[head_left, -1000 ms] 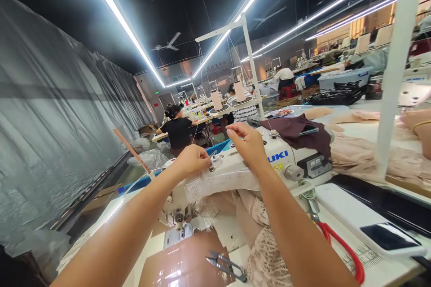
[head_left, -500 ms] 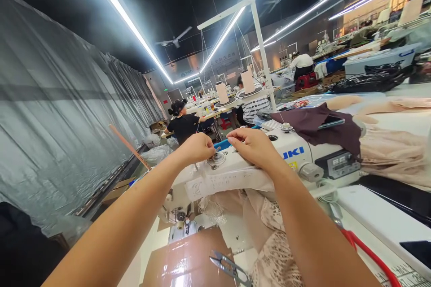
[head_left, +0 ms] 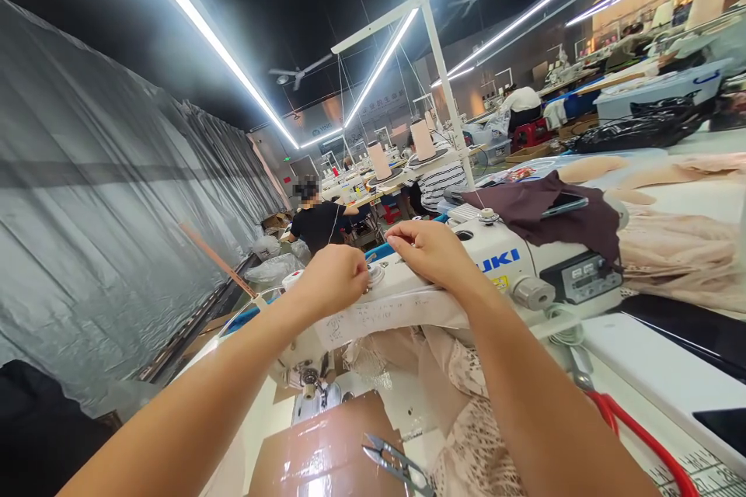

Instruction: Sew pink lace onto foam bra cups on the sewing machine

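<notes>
My left hand (head_left: pixel 338 278) is closed in a pinch beside the round metal thread guide (head_left: pixel 377 273) on top of a white sewing machine (head_left: pixel 524 248). A fine pale thread (head_left: pixel 334 227) comes down to this hand from above. Resting over the machine's arm, my right hand (head_left: pixel 428 247) has its thumb and forefinger pressed together; what they hold, if anything, is too small to make out. Below both hands, a paper strip with handwriting (head_left: pixel 385 314) runs along the arm's front. The presser foot and needle area (head_left: pixel 315 388) shows at lower left.
Thread snips (head_left: pixel 396 462) lie on brown taped card (head_left: pixel 326 435), beside beige lace fabric (head_left: pixel 475 435). Two thread cones (head_left: pixel 380 161) stand behind the machine. Dark brown cloth (head_left: pixel 542 210) drapes over its right end. Red-handled scissors (head_left: pixel 635 423) lie at right. Other people work at machines farther back.
My left hand has moved slightly left and down, its fingers turned more out of sight, now beside the metal guide. My right hand stays almost in place; the view has shifted slightly.
</notes>
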`<act>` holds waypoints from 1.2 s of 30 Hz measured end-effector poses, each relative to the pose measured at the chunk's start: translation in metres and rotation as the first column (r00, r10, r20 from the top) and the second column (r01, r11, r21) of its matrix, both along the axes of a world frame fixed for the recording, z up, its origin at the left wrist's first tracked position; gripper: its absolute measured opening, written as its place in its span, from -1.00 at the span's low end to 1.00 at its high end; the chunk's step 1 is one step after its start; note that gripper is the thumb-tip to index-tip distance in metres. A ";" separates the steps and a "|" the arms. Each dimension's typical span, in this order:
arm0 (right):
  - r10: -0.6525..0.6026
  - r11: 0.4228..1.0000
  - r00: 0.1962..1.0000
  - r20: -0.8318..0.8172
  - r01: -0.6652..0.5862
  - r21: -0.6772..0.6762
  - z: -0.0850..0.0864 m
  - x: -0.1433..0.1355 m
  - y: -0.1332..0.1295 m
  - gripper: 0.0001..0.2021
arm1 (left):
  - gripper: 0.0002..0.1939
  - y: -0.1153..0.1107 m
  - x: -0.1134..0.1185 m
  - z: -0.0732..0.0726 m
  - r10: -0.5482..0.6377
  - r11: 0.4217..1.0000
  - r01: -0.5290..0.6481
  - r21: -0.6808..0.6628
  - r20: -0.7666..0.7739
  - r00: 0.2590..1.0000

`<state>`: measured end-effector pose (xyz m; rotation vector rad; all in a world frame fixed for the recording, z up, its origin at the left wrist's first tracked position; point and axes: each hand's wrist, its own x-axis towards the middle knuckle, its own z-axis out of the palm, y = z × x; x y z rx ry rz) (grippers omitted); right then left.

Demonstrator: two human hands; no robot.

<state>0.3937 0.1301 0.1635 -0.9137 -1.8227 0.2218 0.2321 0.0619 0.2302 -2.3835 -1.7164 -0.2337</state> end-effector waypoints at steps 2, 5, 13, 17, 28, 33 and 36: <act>-0.002 1.000 1.000 0.002 0.002 0.011 -0.001 0.000 0.000 -0.79 | -0.87 0.004 -0.007 0.002 0.065 0.997 -0.064 -0.033 0.032 0.997; -0.007 1.000 1.000 0.003 0.007 0.008 -0.001 0.000 0.001 -0.79 | -0.88 0.019 -0.010 0.007 0.090 0.995 -0.088 -0.047 0.050 0.995; -0.008 1.000 1.000 0.021 0.008 0.005 0.000 0.000 0.000 -0.79 | -0.86 0.028 0.014 0.003 -0.056 0.995 0.060 -0.081 0.056 0.997; -0.015 1.000 1.000 0.025 0.015 0.001 0.001 0.001 -0.001 -0.79 | -0.85 0.004 0.006 -0.003 -0.099 0.995 0.099 -0.005 0.001 0.995; -0.061 0.998 0.996 0.068 0.061 0.010 0.001 -0.001 -0.002 -0.77 | -0.88 0.038 0.004 0.005 0.011 1.000 -0.012 0.025 0.056 0.998; -0.049 0.999 0.997 0.061 0.049 0.002 0.001 -0.001 -0.004 -0.77 | -0.87 0.019 0.011 0.000 -0.113 0.990 0.116 -0.075 0.035 0.993; -0.050 0.999 0.997 0.051 0.049 0.009 0.002 -0.002 -0.005 -0.77 | -0.87 0.003 0.000 -0.002 -0.062 0.997 0.062 -0.035 -0.009 0.998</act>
